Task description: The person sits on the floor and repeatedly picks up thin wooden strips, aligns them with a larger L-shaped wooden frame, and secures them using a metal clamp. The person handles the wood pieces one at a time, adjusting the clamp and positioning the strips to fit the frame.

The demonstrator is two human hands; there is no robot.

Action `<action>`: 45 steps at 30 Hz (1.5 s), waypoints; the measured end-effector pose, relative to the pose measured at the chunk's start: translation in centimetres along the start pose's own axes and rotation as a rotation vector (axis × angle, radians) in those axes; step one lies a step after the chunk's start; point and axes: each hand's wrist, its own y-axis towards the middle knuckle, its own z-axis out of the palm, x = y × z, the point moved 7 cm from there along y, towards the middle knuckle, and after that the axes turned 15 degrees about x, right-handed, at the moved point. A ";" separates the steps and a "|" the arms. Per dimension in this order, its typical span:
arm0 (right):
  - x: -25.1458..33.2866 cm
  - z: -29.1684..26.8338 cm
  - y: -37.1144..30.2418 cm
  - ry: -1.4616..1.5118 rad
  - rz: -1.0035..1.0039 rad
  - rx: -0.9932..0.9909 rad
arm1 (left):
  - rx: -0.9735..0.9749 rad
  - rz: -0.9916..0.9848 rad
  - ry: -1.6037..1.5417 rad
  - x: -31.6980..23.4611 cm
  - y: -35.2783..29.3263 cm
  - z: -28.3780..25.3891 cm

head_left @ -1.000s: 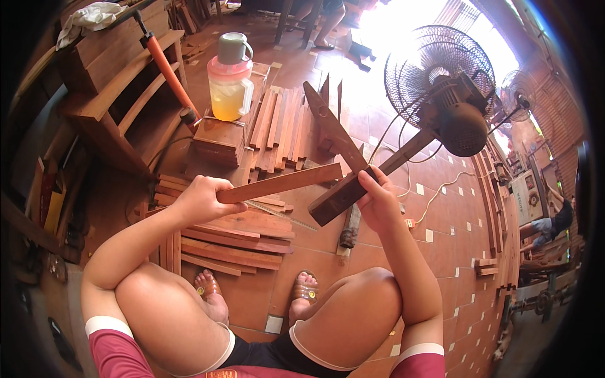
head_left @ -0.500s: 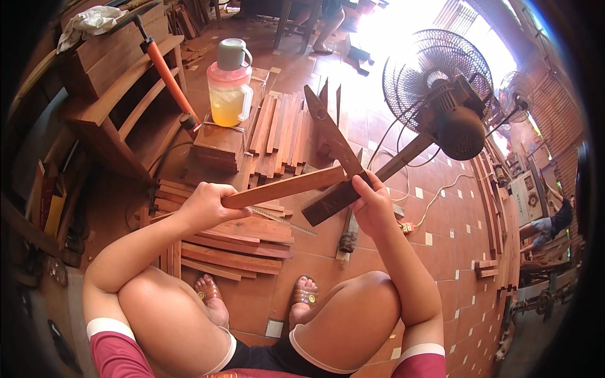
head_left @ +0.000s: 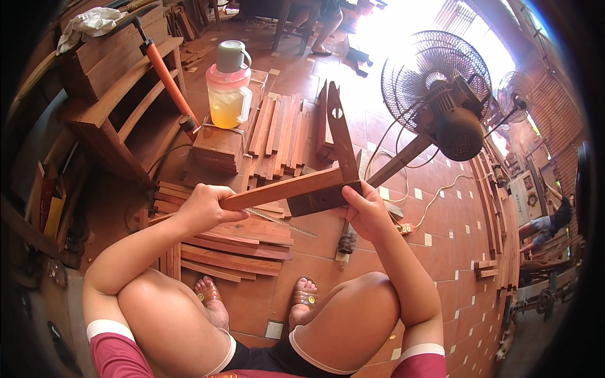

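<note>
My left hand (head_left: 211,205) grips one end of a flat reddish-brown wooden strip (head_left: 283,188), which slants up to the right. In my right hand (head_left: 367,211) is a try square (head_left: 315,201), its dark thick stock low and its thin tapered blade with a round hole pointing up and away. The strip's far end lies against the inner corner where blade and stock meet. My right thumb presses on the stock near that corner. Below the strip, a ruler (head_left: 283,222) rests over a stack of curved wooden strips (head_left: 233,252) on the floor.
A jug of yellow drink (head_left: 228,104) with a cup on its lid stands on a wooden block (head_left: 217,151). More strips (head_left: 277,132) lie beside it. A standing fan (head_left: 441,94), a power strip (head_left: 406,228) and cords are at right. A wooden frame (head_left: 120,132) stands left. Other people are farther off.
My right hand has turned the try square, so its blade stands steeper and its stock lies closer along the strip. The strip's end now sits in the square's corner; my left hand barely moved.
</note>
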 end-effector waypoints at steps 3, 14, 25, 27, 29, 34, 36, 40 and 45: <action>0.1 0.3 0.0 0.036 -0.026 0.028 | -0.009 0.018 -0.001 0.0 -0.1 -0.1; 0.6 0.3 0.0 0.033 -0.091 -0.057 | -0.229 0.176 0.266 -1.9 -0.8 -1.2; 0.8 -0.2 0.0 0.020 -0.156 -0.091 | -0.368 0.257 0.463 -3.7 -1.8 -2.0; 1.0 0.2 0.1 0.023 -0.163 -0.110 | -0.364 0.257 0.459 -3.7 -1.9 -2.0; 1.0 0.3 0.1 0.021 -0.167 -0.107 | -0.355 0.253 0.455 -3.6 -1.9 -2.0; 1.0 0.6 0.2 0.019 -0.176 -0.102 | -0.354 0.270 0.447 -3.4 -1.9 -2.1; 1.1 0.8 0.3 0.012 -0.181 -0.101 | -0.371 0.285 0.449 -3.2 -1.9 -2.0; 1.1 0.4 0.2 0.003 -0.177 -0.104 | -0.357 0.261 0.433 -3.2 -1.7 -1.9; 1.7 0.8 0.1 -0.019 -0.206 -0.124 | -0.334 0.260 0.403 -3.0 -1.1 -1.8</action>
